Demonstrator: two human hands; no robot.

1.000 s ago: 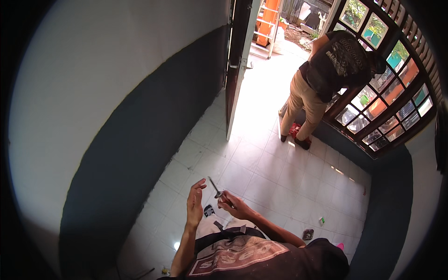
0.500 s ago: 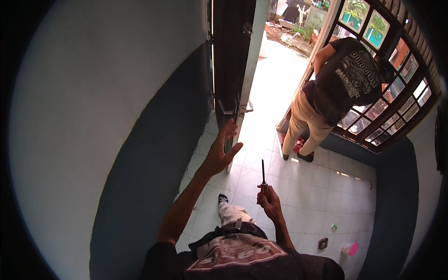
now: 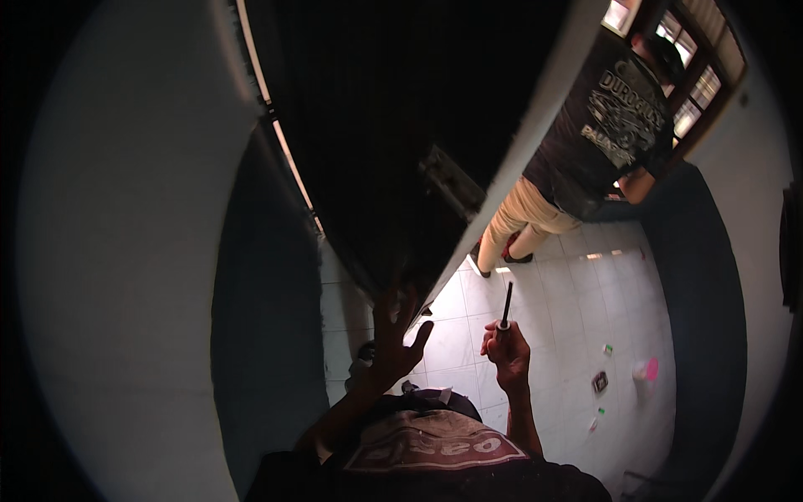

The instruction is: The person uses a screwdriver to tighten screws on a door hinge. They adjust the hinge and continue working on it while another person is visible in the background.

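Note:
A dark door (image 3: 351, 167) with a pale edge fills the upper middle of the view, close in front of me. A metal handle plate (image 3: 452, 181) is dimly visible on its face. My left hand (image 3: 393, 343) is at the door's lower end in the picture, thumb apart and fingers spread. Its fingertips are dark against the door and look to be touching it. My right hand (image 3: 508, 356) is closed round the handle of a screwdriver (image 3: 508, 303), whose dark shaft points up and away from me. Nothing else is near that hand.
A person (image 3: 598, 125) in a dark shirt and tan trousers stands beyond the door by a paned window (image 3: 698, 92). On the white tiled floor (image 3: 560, 309) at the right lie a pink-lidded tub (image 3: 648, 369), a small dark square item (image 3: 600, 382) and a green-white packet (image 3: 607, 349).
The door now looms much larger and hides the bright doorway. My left hand has come to the door. The screwdriver, still in my right hand, has shifted slightly right.

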